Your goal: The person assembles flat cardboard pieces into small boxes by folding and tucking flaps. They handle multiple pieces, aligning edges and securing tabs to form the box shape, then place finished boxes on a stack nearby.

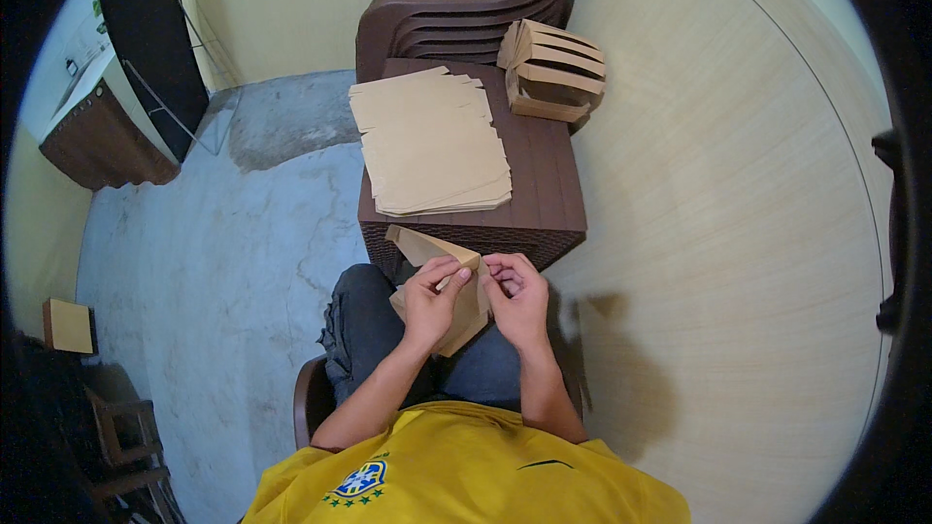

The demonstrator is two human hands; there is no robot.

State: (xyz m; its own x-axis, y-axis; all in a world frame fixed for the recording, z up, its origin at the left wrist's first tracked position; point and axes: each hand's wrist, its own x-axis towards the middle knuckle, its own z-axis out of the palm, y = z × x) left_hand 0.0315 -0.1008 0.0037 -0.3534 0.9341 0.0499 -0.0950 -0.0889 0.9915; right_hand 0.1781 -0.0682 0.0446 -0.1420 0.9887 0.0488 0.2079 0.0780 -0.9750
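Over my lap I hold a brown kraft-paper sheet [464, 325] with its sides folded up, like part of a box. My left hand [433, 296] is closed on its upper edge, the thumb pressing near a folded corner. At that same corner, my right hand [515, 296] pinches the paper with thumb and fingers. One long flap points up and left past my left hand. Just beyond my hands, a stack of flat kraft-paper sheets [432, 146] with slit edges lies on a brown slatted table [546, 175].
Several folded kraft-paper boxes [553, 73] sit at the table's far right corner. Behind the table rises a stack of brown plastic chairs [461, 5]. A pale wall [718, 194] runs close along the right, and blue-grey floor [214, 262] spreads to the left.
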